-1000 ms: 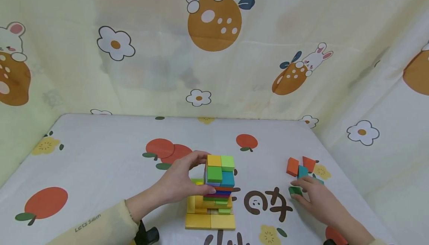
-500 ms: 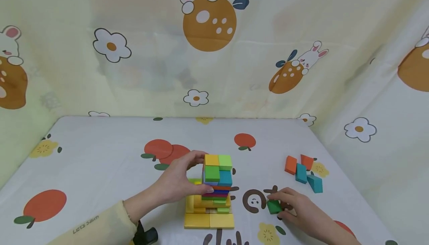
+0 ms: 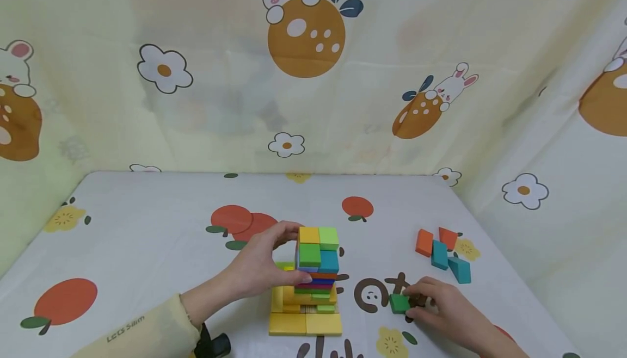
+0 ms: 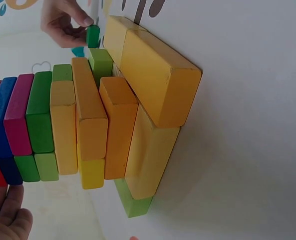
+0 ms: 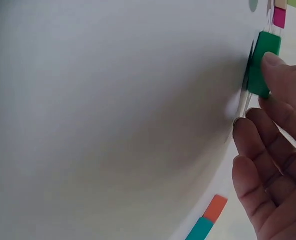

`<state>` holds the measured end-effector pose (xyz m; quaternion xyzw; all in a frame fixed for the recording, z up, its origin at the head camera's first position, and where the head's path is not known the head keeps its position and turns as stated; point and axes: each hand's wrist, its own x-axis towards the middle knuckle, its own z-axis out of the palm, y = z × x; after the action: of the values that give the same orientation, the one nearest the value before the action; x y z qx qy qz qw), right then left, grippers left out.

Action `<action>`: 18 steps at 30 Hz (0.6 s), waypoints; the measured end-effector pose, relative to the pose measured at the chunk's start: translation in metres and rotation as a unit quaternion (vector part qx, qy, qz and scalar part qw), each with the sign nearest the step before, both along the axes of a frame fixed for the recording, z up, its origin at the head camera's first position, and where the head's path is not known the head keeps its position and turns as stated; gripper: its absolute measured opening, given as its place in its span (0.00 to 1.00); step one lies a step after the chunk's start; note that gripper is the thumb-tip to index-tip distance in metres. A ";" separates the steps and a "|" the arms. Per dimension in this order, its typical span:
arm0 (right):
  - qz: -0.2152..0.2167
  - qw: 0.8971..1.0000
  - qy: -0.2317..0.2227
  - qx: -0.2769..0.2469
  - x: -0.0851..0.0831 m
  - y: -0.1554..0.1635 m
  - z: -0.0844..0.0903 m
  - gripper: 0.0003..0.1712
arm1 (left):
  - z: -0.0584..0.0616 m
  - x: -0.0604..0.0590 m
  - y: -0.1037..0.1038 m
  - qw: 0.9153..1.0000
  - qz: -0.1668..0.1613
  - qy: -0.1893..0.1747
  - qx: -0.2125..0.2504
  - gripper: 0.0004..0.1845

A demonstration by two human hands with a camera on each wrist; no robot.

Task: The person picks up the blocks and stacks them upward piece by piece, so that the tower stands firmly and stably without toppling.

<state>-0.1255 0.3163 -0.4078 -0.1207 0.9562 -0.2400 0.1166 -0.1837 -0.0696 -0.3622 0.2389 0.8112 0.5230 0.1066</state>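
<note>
A tower of stacked coloured blocks (image 3: 309, 254) stands on the table, with wide yellow blocks (image 3: 305, 324) at its foot. My left hand (image 3: 257, 271) grips its upper part from the left, thumb across the front, the other fingertips behind it. In the left wrist view, the tower's layers (image 4: 65, 117) run orange, blue, magenta, green and yellow. To the right of the tower, my right hand (image 3: 448, 308) pinches a small green block (image 3: 399, 304) between thumb and fingers, low over the table. That green block (image 5: 264, 65) shows clearly in the right wrist view.
Farther right lie loose blocks: a flat orange one (image 3: 424, 242), an orange wedge (image 3: 448, 238), a teal one (image 3: 439, 254) and a teal wedge (image 3: 460, 269). A patterned cloth (image 3: 220, 118) hangs behind the table (image 3: 161, 227).
My right hand has taken the green block from the loose blocks and carried it left towards the tower, slowing over the last half second. The left hand keeps its grip.
</note>
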 end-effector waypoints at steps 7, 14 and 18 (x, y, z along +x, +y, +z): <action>0.041 0.987 0.153 -0.031 -0.002 -0.037 0.037 0.14 | 0.000 0.000 0.000 1.000 0.002 -0.001 -0.002 0.37; 0.075 0.960 0.258 -0.079 -0.001 -0.088 0.081 0.19 | 0.000 0.000 0.000 1.000 0.005 -0.002 -0.006 0.37; 0.072 0.968 0.228 -0.080 -0.001 -0.107 0.090 0.18 | 0.000 0.000 0.001 1.000 0.003 -0.001 -0.005 0.37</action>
<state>-0.1269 0.2091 -0.3179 -0.2496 0.9241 -0.2725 -0.0974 -0.1838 -0.0691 -0.3620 0.2355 0.8144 0.5193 0.1076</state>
